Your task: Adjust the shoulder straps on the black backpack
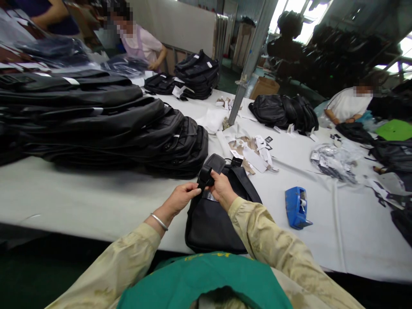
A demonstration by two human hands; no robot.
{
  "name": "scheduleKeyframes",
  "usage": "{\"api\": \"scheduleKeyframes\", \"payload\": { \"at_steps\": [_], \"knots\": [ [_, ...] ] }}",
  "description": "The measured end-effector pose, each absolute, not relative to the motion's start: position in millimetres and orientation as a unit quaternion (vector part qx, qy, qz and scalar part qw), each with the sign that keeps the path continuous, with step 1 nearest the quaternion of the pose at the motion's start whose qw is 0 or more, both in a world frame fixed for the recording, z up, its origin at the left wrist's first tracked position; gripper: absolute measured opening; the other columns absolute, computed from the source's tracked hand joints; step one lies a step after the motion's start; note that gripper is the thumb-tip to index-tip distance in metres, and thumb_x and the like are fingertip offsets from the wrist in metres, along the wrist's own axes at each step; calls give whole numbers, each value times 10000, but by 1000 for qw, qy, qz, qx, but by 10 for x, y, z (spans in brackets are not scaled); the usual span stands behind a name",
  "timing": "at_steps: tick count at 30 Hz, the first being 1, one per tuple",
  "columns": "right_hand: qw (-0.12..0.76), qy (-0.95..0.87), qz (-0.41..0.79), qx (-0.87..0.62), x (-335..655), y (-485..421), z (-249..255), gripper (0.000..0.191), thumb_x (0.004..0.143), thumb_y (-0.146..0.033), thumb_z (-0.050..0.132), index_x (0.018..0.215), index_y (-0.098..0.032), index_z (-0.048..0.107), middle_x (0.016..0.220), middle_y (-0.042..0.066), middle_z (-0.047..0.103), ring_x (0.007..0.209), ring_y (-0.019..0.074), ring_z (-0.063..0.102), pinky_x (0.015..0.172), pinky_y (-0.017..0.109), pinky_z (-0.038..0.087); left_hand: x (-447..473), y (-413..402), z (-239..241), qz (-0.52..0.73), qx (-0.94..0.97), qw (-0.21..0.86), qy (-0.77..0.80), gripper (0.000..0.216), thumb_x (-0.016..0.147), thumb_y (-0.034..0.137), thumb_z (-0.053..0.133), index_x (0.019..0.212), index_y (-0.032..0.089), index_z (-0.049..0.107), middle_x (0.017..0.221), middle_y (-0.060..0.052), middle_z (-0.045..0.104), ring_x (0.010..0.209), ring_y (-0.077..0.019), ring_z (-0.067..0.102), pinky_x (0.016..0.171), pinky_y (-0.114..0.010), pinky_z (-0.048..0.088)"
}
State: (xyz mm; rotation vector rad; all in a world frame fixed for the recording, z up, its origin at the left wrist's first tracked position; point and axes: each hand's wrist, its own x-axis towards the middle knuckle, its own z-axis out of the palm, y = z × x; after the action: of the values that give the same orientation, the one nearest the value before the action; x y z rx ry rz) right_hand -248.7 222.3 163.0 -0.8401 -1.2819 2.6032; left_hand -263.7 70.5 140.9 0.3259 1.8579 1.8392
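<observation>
A black backpack (219, 227) lies on the white table in front of me, close to its near edge. My left hand (186, 195) pinches a black strap (200, 185) at the bag's upper left. Close beside it, my right hand (221, 188) is closed round a looped part of the same strap, below a dark padded piece (215, 163). A small black tag (236, 162) hangs at the top of the bag. Some fingers of my right hand are hidden by the strap.
A long pile of black backpacks (135, 128) stands at left. Paper scraps (254, 152) lie beyond my bag, near a metal post (246, 68). To the right are a blue tape dispenser (293, 208) and clear plastic bags (333, 161). Other people work across the table.
</observation>
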Motion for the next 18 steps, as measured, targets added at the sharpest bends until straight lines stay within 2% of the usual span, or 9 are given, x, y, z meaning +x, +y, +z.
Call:
{"api": "scheduleKeyframes", "payload": {
  "at_steps": [4,8,9,11,13,18],
  "knots": [
    [56,-443,854,-266,-2496,2276,1649,245,753,-323,740,852,-160,588,597,-27,585,510,138,556,375,200,402,-2596,719,1347,697,82,302,645,349,685,429,777,812,123,663,698,-24,654,648,-161,591,654,-294,468],
    [71,-452,858,-235,-2645,2433,1768,251,774,-346,726,871,-166,582,615,-34,590,484,127,533,368,207,395,-2551,788,1321,741,48,290,604,555,701,438,771,1143,167,575,726,12,657,633,-156,629,640,-286,495],
    [77,-458,856,-229,-2699,2489,1814,244,783,-349,718,868,-165,583,607,-33,587,476,127,527,363,206,386,-2537,802,1315,729,54,285,621,509,728,464,741,1114,172,583,702,19,649,592,-139,608,606,-266,479],
    [97,-480,843,-224,-2803,2597,1910,230,793,-346,711,847,-160,585,576,-34,577,450,121,508,349,202,365,-2495,816,1303,673,78,263,687,360,788,520,654,870,172,616,614,29,609,495,-106,523,519,-231,413],
    [129,-503,824,-224,-2883,2673,1987,230,785,-341,722,826,-158,588,550,-39,565,422,112,487,332,195,347,-2425,811,1289,615,95,226,749,401,832,553,576,667,188,555,531,35,553,447,-101,458,468,-228,361],
    [160,-544,796,-213,-2943,2693,2027,224,779,-335,718,759,-158,581,520,-41,540,384,116,472,296,208,335,-2173,703,1184,581,81,176,791,420,857,569,517,634,213,546,522,30,566,453,-129,502,491,-254,410]
  ]
}}
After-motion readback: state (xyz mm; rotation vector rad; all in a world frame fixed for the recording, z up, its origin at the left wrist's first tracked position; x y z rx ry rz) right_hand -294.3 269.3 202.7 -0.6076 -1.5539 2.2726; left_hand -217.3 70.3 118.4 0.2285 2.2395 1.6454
